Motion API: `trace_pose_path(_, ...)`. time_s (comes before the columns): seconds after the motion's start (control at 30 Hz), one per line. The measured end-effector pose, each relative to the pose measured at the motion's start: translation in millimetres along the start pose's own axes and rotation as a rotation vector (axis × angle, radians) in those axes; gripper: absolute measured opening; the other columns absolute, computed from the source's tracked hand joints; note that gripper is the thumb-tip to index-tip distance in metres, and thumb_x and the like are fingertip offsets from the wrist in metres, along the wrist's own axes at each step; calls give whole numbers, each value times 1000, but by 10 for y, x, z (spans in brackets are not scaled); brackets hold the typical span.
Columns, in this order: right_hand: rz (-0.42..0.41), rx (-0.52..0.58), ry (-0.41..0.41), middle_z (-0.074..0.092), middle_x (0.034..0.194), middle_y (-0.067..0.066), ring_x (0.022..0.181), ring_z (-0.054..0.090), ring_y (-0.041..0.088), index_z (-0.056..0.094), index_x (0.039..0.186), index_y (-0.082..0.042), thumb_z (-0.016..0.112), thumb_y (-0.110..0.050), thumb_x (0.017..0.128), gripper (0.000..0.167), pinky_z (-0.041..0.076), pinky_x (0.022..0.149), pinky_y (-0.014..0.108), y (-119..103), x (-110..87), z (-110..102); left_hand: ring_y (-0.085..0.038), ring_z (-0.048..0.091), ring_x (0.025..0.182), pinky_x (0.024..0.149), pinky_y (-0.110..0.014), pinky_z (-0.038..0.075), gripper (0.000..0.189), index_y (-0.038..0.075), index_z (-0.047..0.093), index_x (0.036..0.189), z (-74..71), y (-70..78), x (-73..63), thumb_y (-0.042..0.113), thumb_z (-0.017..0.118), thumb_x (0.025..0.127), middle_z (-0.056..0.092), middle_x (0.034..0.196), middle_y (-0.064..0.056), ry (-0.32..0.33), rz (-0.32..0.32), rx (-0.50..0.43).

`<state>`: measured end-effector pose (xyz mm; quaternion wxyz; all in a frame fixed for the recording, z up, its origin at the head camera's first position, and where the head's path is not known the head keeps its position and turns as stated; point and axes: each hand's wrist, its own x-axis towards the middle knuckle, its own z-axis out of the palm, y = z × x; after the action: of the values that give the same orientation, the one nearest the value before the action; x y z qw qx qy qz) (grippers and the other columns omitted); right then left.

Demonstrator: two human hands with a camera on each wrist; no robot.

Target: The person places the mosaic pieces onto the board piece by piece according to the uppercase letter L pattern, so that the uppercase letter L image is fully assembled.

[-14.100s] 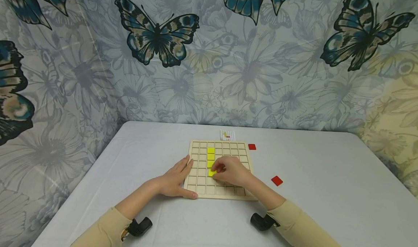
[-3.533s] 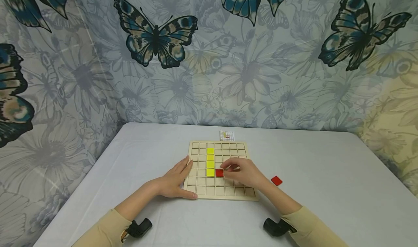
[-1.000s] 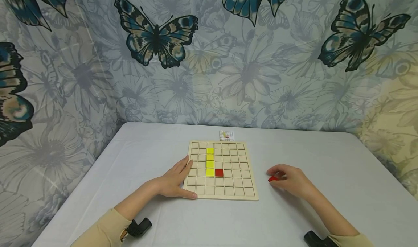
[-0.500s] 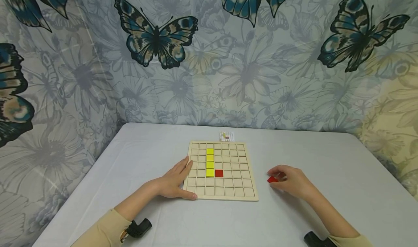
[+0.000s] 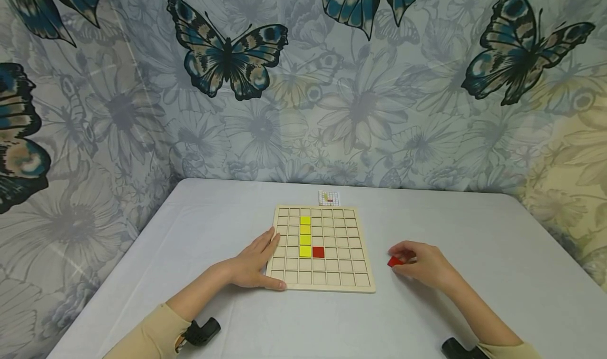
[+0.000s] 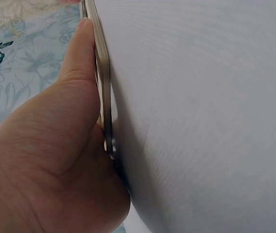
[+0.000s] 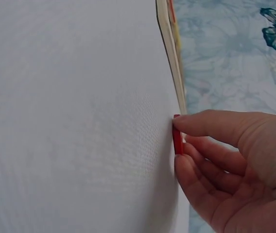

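Observation:
A wooden grid board (image 5: 336,280) lies on the white table. Several yellow square tiles (image 5: 305,235) fill a column of its cells, and one red tile (image 5: 318,252) sits just right of the lowest yellow one. My left hand (image 5: 253,261) rests along the board's left edge, fingers straight, thumb on the near corner; the left wrist view shows the thumb (image 6: 79,53) on the board's rim. To the right of the board, my right hand (image 5: 422,261) pinches another red tile (image 7: 178,136) between thumb and fingertips, at the table surface.
Behind the board lies a small printed card (image 5: 329,198) with a coloured grid pattern. White cloth covers the table (image 5: 474,232). A wall covering with butterflies and flowers (image 5: 308,111) stands behind and to the left.
Since the earliest frame, the lowest yellow tile is settled and a red tile from the upper right now sits in the grid. My right hand moved right and took hold of the other red tile.

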<state>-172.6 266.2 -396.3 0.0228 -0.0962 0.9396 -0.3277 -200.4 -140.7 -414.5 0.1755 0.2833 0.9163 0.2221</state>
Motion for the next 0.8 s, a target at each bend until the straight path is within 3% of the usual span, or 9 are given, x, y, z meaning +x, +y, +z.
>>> trace_pose_path(0.33, 4, 29, 21, 66, 88, -1, 84, 62, 16, 71, 108, -5, 80, -12, 78, 33, 50, 66, 26, -37, 14, 29, -31, -5, 148, 116, -51, 11, 116, 4, 4, 157, -2, 5, -4, 62, 69, 80, -8, 162, -16, 3, 3, 1)
trace_pose_path(0.8, 43, 180, -10, 69, 97, 0, 92, 62, 17, 70, 113, -8, 81, -25, 79, 39, 50, 72, 28, -131, 62, 119, -31, -6, 148, 116, -51, 10, 116, 4, 3, 157, 0, 4, -1, 63, 69, 81, -9, 162, -15, -1, -1, 1)
